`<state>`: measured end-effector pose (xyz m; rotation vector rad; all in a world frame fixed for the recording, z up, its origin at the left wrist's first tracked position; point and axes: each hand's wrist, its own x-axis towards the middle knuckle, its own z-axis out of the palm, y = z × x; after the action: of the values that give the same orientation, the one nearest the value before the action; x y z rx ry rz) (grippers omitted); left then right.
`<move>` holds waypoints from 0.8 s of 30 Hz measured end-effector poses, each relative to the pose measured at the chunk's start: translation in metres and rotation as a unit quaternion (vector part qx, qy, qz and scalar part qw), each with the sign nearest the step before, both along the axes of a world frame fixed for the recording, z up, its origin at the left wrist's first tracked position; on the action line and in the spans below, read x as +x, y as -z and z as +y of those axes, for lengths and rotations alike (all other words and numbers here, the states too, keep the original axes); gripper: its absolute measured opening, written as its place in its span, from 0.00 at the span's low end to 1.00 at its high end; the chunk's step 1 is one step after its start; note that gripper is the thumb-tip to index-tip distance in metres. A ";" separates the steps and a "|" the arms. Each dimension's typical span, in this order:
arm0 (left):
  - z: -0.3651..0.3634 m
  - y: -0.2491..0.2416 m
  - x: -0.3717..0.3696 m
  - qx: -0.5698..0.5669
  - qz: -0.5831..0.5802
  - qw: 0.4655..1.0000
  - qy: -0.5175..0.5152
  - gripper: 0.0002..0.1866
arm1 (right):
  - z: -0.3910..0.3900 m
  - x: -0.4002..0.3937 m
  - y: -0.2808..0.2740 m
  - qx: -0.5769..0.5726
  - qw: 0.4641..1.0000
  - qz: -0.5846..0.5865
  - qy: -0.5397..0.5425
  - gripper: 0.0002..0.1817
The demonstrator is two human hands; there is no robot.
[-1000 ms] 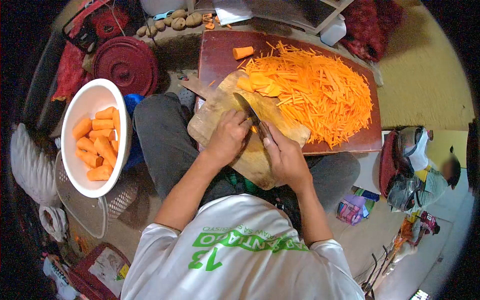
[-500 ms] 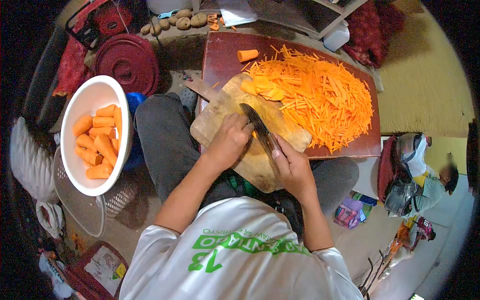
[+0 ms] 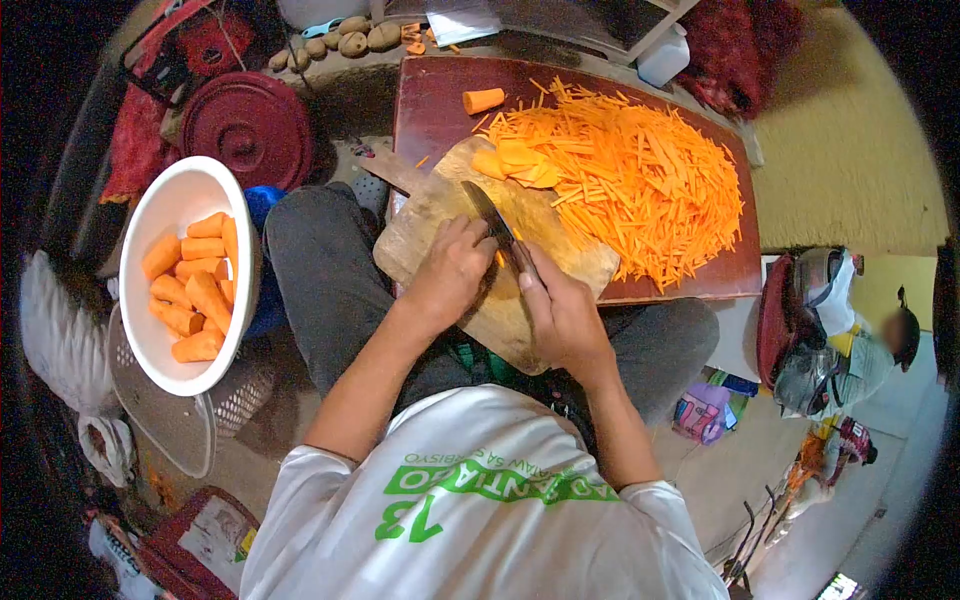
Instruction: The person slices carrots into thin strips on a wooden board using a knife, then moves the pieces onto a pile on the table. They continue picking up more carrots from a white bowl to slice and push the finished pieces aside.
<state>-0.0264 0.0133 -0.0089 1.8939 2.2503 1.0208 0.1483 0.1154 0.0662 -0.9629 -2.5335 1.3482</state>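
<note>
Your chopping board [image 3: 422, 215] is matt wood, its stained face worn and rough-looking. The knife blade [image 3: 484, 206] is dark, dull metal. Your red tabletop [image 3: 430, 90] looks smooth, with a faint sheen. The basin [image 3: 172, 212] is smooth white plastic; the round lid [image 3: 245, 130], dimly lit, seems ridged plastic. Your shirt [image 3: 480, 545] is slightly shiny cloth, your trousers [image 3: 318, 265] matt cloth.

Dark knife [image 3: 486, 210] aslant over wooden board [image 3: 503, 328]
</note>
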 end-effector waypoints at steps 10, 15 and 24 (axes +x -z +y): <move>0.000 0.001 0.000 0.027 0.034 0.999 -0.009 0.11 | -0.004 -0.005 -0.008 -0.005 1.000 0.018 0.010 0.24; -0.001 -0.002 -0.005 0.028 -0.018 0.999 -0.007 0.13 | 0.002 0.003 -0.007 -0.008 0.998 0.055 0.032 0.25; -0.007 -0.009 -0.018 0.041 -0.047 0.995 -0.079 0.18 | -0.010 0.021 -0.008 -0.033 0.998 0.041 0.037 0.24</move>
<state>-0.0444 0.0065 0.0004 1.6789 2.3701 1.2141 0.1690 0.1050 0.0746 -0.9815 -2.3836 1.4279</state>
